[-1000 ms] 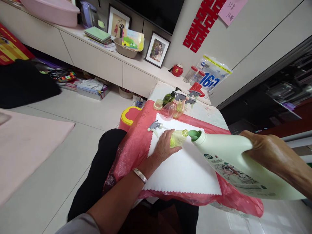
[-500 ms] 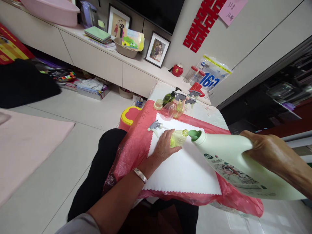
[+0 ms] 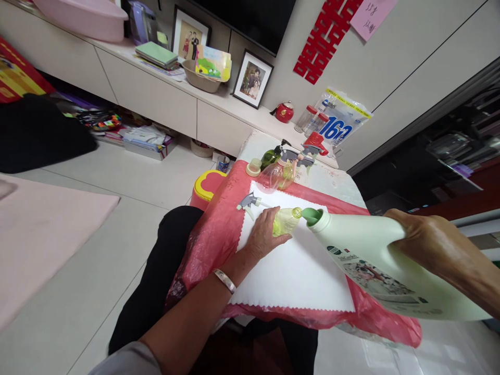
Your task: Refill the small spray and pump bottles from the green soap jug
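Near the centre of the frame, our left hand (image 3: 267, 229) is curling around a small clear bottle (image 3: 286, 223) with yellowish liquid. At the right, our right hand (image 3: 425, 237) is gripping a pale green jug (image 3: 406, 284), holding it tipped with its green spout (image 3: 311, 215) at the bottle's mouth; whether they are touching we cannot tell. Left of centre, a grey trigger sprayer (image 3: 249, 201) is lying across the white mat's (image 3: 297, 276) edge.

The left forearm (image 3: 187, 317) slants up from the lower left of the frame to the left hand (image 3: 263, 237), curled in a grip near the centre (thumb (image 3: 282, 239) pointing right). The right forearm (image 3: 474, 265) enters at the right edge; the right hand (image 3: 424, 234) is clenched, its fingers mostly hidden.
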Tool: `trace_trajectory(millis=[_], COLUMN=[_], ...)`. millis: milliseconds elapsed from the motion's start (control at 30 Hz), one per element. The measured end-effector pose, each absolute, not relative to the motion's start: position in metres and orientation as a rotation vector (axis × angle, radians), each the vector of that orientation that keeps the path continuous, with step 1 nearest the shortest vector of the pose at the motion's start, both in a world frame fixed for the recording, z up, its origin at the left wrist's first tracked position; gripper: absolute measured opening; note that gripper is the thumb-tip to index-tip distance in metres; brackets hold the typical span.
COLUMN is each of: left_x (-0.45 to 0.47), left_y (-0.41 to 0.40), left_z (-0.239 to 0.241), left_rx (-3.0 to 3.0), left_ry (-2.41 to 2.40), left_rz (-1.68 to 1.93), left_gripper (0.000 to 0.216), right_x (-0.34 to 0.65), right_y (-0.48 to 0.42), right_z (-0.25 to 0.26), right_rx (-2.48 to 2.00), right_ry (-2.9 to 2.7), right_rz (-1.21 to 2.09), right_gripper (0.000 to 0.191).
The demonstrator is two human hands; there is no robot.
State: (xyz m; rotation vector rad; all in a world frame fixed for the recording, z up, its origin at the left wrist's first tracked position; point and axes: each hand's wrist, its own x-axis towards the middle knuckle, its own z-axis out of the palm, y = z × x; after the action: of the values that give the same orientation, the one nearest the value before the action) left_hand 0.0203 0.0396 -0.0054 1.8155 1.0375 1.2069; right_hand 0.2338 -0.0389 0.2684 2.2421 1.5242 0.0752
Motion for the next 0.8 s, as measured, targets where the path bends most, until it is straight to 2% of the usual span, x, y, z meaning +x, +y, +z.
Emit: trace_trajectory(millis=[800], left_x=[0.0211], left_y=[0.0405], left_z=[-0.0075], left_rx=[1.809], left_ry=[1.033], left_rz=[1.213], left_gripper=[0.084], right_x=[0.2376], right_y=[-0.0387], right_z=[0.2668], right_rx=[2.235], right_ry=[1.554], right_rz=[0.076], right_gripper=[0.022])
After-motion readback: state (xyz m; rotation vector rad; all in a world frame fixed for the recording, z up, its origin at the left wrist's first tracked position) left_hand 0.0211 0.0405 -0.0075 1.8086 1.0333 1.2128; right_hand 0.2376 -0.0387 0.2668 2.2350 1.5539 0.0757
